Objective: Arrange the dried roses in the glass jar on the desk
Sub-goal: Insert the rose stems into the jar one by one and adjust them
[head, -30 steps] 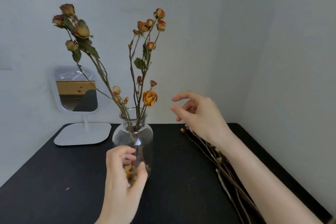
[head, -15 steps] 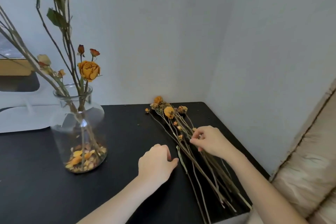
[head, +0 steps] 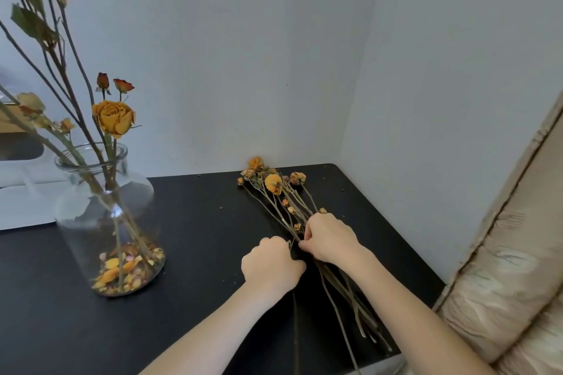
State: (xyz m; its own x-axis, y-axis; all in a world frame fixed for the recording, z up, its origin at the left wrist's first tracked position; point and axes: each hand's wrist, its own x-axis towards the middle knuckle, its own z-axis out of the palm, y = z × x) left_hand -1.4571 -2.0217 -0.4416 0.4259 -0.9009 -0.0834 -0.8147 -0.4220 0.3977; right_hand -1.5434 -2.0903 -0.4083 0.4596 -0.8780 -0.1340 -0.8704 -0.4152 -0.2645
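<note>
A clear glass jar stands on the left of the black desk, with several dried roses upright in it and loose petals at its bottom. A bundle of loose dried roses lies flat on the desk near the right corner, heads toward the wall. My right hand pinches stems in the middle of that bundle. My left hand is curled right beside it, fingers closed at the same stems; its grip is hidden from view.
A white standing mirror sits behind the jar at the left edge. White walls meet in a corner behind the bundle. A beige padded cushion rises just past the desk's right edge. Small crumbs dot the desk.
My left hand has left the jar and my right hand has dropped to the loose bundle; both hands have closed in together on its stems. The view has swung right.
</note>
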